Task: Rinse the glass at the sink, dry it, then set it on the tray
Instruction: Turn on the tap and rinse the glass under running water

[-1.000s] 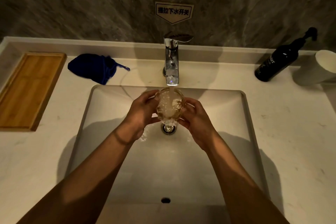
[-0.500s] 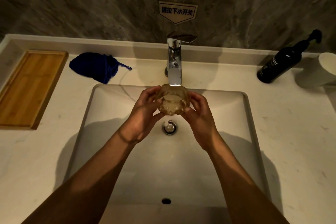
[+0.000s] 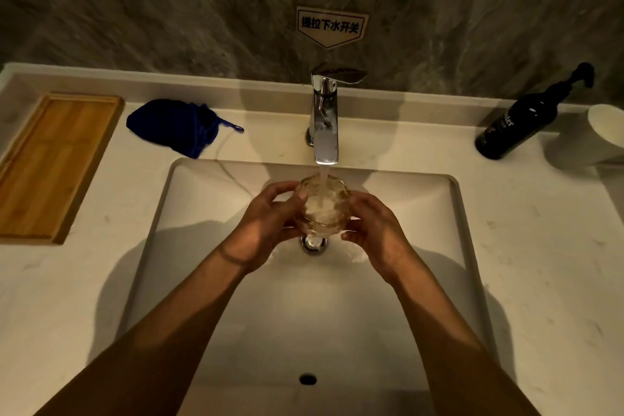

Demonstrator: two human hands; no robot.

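Note:
A clear faceted glass (image 3: 322, 206) is held over the white sink basin (image 3: 209, 199), mouth up, under the water running from the chrome faucet (image 3: 325, 118). My left hand (image 3: 266, 223) grips its left side and my right hand (image 3: 374, 230) its right side. Water foams inside the glass. The drain (image 3: 314, 244) lies just below it. A wooden tray (image 3: 54, 162) rests on the counter at the far left. A dark blue cloth (image 3: 175, 127) lies between the tray and the faucet.
A black pump bottle (image 3: 520, 125) and a white cup (image 3: 604, 132) stand on the counter at the right. A dark stone wall with a small sign (image 3: 331, 26) rises behind the faucet. An overflow hole (image 3: 308, 379) sits in the basin's near wall.
The glass rose close to the spout half a second ago and has come back down under the stream. Both hands kept hold of it.

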